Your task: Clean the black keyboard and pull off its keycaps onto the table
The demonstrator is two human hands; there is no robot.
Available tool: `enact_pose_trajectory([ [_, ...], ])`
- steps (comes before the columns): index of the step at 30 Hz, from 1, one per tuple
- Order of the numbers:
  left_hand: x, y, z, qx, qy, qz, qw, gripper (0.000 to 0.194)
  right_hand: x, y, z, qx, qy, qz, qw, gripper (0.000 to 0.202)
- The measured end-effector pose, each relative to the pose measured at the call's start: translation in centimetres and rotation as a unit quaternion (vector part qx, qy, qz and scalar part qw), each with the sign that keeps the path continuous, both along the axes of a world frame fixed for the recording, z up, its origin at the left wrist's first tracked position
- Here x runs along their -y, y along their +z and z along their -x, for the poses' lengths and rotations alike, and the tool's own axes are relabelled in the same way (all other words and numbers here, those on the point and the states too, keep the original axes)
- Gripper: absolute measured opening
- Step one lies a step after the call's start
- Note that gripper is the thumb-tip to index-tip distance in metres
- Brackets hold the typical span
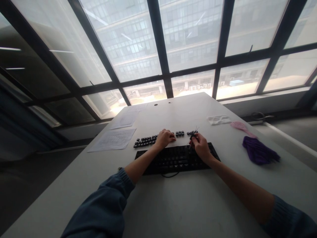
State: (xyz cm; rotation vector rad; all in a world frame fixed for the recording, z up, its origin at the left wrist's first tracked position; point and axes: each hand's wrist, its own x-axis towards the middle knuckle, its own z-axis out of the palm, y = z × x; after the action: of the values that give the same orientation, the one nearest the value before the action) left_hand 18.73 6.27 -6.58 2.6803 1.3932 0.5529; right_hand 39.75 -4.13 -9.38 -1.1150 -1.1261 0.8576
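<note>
A black keyboard point(173, 162) lies on the white table in front of me, with keys missing from its upper part. Loose black keycaps point(146, 141) stand in rows just beyond it, and a small group of keycaps point(180, 133) sits farther right. My left hand point(164, 138) reaches over these rows, fingers extended and low against the keycaps; its palm side is hidden. Above the keyboard's right part, my right hand point(201, 145) pinches a keycap puller point(193, 135) with a dark body and thin wires sticking out both ends.
Paper sheets point(114, 139) lie at the table's left. To the right are a white cloth point(218, 119), a pink item point(241, 127) and a purple knitted bundle point(260, 150). A black cable point(170, 176) loops from the keyboard's near edge. Tall windows point(190, 36) rise behind the table.
</note>
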Motion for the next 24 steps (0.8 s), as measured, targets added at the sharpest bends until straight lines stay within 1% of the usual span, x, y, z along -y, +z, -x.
enact_pose_trajectory([
  [3, 1.1, 1.2, -0.1, 0.041, 0.0, -0.009, 0.999, 0.016, -0.1, 0.4, -0.4, -0.02, -0.005, -0.007, 1.0, 0.029],
  [6, 3.6, 2.0, -1.2, 0.078, -0.032, -0.014, 0.996, 0.018, 0.2, 0.9, -0.9, 0.026, 0.003, -0.036, 0.999, 0.024],
  [8, 5.5, 2.0, -2.3, 0.099, -0.067, 0.007, 0.993, 0.02, 0.7, 1.1, -1.2, 0.086, 0.011, -0.059, 0.994, 0.018],
  [10, 7.3, 1.8, -3.4, 0.122, -0.087, 0.037, 0.988, 0.021, 1.4, 1.0, -1.4, 0.143, 0.021, -0.071, 0.987, 0.014],
  [13, 8.9, 1.2, -4.4, 0.135, -0.102, 0.086, 0.982, 0.023, 2.2, 0.8, -1.3, 0.2, 0.041, -0.076, 0.976, 0.012],
  [15, 9.3, 0.7, -4.7, 0.127, -0.114, 0.119, 0.978, 0.019, 2.5, 0.8, -1.2, 0.222, 0.055, -0.082, 0.97, 0.013],
  [18, 9.4, 0.2, -4.9, 0.11, -0.13, 0.151, 0.974, 0.011, 2.7, 0.9, -1.1, 0.237, 0.078, -0.09, 0.964, 0.014],
  [24, 8.9, -0.5, -5.2, 0.115, -0.109, 0.149, 0.976, 0.014, 2.8, 0.9, -1.1, 0.239, 0.061, -0.099, 0.964, 0.015],
])
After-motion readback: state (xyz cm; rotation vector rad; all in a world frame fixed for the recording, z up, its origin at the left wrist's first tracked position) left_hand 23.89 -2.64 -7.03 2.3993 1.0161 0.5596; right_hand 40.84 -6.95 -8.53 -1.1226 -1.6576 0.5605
